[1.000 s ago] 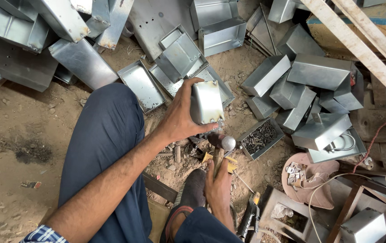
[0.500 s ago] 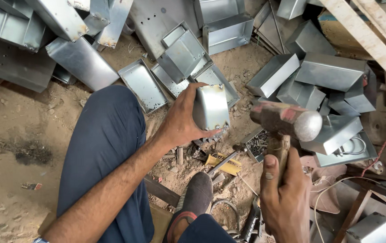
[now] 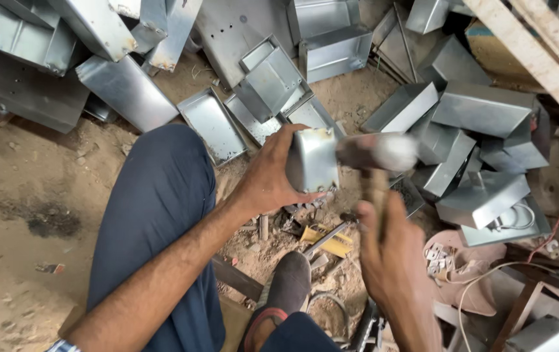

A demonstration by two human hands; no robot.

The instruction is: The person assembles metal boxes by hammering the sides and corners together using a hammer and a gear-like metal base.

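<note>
Galvanised box (image 3: 312, 160) gripped in left hand (image 3: 270, 179); hammer (image 3: 377, 153), clenched in right hand (image 3: 393, 264), has swung from raised to striking box side

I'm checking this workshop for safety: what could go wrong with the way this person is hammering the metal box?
The left hand grips the box bare, its fingers right beside the hammer head, so a glancing blow could crush them. The box is held in the air over the person's foot, and could slip and drop. Its sheet-metal edges might cut the unprotected palm.
</note>
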